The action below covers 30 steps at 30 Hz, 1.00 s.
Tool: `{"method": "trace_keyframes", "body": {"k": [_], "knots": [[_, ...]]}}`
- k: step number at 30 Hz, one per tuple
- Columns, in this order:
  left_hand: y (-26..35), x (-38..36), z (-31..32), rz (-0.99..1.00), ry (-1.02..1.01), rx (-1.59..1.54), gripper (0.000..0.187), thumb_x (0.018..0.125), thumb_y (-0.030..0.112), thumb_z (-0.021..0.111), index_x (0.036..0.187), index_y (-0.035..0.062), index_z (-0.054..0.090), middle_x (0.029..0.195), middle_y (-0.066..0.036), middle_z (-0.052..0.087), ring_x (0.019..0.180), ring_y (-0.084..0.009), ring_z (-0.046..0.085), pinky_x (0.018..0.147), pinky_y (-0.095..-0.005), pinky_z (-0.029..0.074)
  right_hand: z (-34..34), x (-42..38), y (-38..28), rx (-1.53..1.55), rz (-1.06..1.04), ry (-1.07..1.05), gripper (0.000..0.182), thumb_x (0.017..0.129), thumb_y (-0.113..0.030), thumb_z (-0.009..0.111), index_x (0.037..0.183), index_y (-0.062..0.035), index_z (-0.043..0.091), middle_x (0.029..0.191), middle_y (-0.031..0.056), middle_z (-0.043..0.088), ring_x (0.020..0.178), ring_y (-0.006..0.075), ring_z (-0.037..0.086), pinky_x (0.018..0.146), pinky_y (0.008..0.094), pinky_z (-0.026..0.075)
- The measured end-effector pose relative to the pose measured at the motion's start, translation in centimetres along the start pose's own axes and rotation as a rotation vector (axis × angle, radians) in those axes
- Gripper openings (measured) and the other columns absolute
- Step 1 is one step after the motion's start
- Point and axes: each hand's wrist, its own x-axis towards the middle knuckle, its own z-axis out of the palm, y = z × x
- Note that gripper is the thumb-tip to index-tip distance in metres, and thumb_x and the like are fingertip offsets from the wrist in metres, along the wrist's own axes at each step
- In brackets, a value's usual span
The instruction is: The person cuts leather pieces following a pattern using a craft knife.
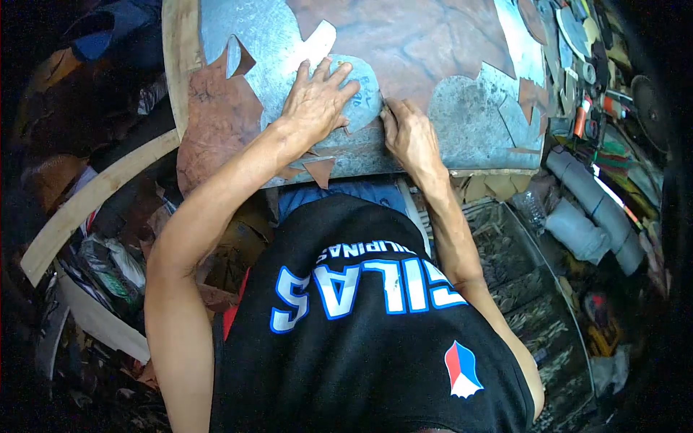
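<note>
A rounded pale template [363,88] with handwriting on it lies on a brown leather sheet [426,43]. Across its left side my left hand [317,97] presses down flat, fingers spread. Close to the template's right edge is my right hand [413,137], its fingers pinched on a small thin tool [382,99] whose tip meets the leather. Most of that tool is hidden by the fingers, so its kind cannot be made out. Beneath everything is a grey metal-topped work surface [469,108]. Leather scraps [318,172] lie near its front edge, below my left wrist.
A reddish-brown leather piece [220,119] hangs over the left edge of the work surface. Tools and an orange-handled item [582,117] crowd the right side. A grey roll [595,206] lies lower right, and a curved wooden strip [101,198] juts out at left.
</note>
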Motion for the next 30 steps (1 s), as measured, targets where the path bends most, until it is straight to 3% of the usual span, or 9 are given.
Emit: {"method": "trace_keyframes", "body": {"k": [12,20,23,30], "knots": [[-0.3,0.3,-0.2,0.107,-0.009,0.076,0.061,0.078,0.038,0.075,0.133,0.0223,0.054,0.143,-0.014,0.043,0.134,-0.0384,0.039,0.108,-0.0564,0.031,1.4,-2.9,-1.5,0.121,0.119,0.145,0.018,0.091,-0.014,0.057,0.101,0.0005,0.063,0.089,0.0259,0.061,0.080,0.0462,0.063,0.070,0.0515,0.050],[-1.2,0.8,0.2,0.319,0.084,0.178,0.054,0.082,0.038,0.071,0.132,0.0253,0.053,0.128,-0.023,0.046,0.111,-0.0450,0.049,0.101,-0.0534,0.034,5.0,-4.5,-4.4,0.192,0.321,0.397,0.020,0.090,-0.013,0.058,0.100,0.0042,0.063,0.089,0.0277,0.060,0.085,0.0462,0.060,0.077,0.0510,0.048],[-1.0,1.0,0.2,0.353,0.049,0.227,0.051,0.084,0.036,0.070,0.131,0.0242,0.054,0.123,-0.026,0.047,0.107,-0.0446,0.050,0.098,-0.0513,0.036,5.3,-4.4,-5.5,0.192,0.435,0.430,0.022,0.088,-0.011,0.060,0.103,0.0050,0.066,0.093,0.0268,0.064,0.092,0.0437,0.062,0.082,0.0456,0.049],[-1.1,1.5,0.4,0.434,0.044,0.261,0.049,0.084,0.035,0.069,0.128,0.0227,0.053,0.113,-0.026,0.049,0.099,-0.0418,0.053,0.089,-0.0507,0.039,7.4,-4.7,-6.4,0.204,0.476,0.533,0.022,0.088,-0.012,0.059,0.100,0.0061,0.064,0.093,0.0290,0.063,0.091,0.0459,0.061,0.082,0.0486,0.049]]}}
